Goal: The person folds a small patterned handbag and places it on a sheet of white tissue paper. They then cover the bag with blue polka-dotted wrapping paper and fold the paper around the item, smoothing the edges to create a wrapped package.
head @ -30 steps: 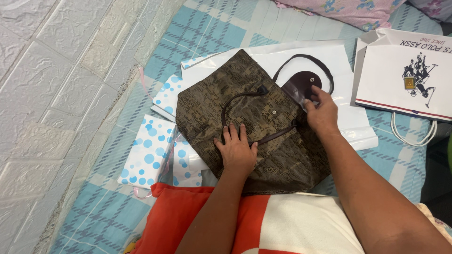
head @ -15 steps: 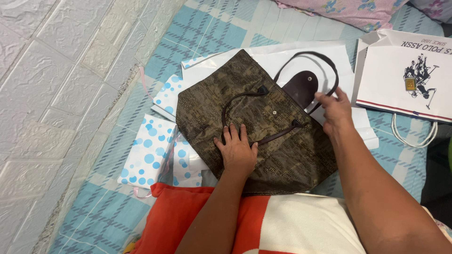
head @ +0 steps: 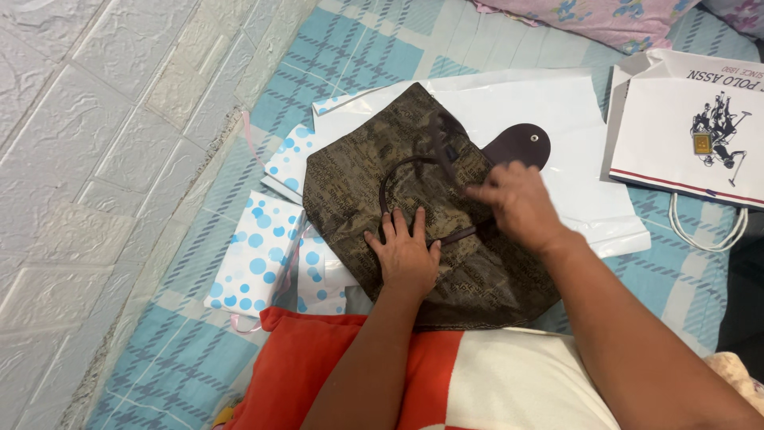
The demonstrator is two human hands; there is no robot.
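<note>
On the bed lies the brown bag [head: 414, 207], flat. Left hand [head: 406, 255] presses it, fingers spread. Right hand [head: 517, 203] pinches one dark strap [head: 442, 142] across it. Round flap [head: 519, 145] is not yet closed.

Tote bag [head: 414, 191] on plastic sheet [head: 557, 119]; dotted bags [head: 259, 255] left, paper bag [head: 684, 135] right.

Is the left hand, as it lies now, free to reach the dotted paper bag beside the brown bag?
Probably yes. The left hand rests flat on the brown bag, holding nothing, and the dotted paper bag lies uncovered just to its left on the bed.
</note>
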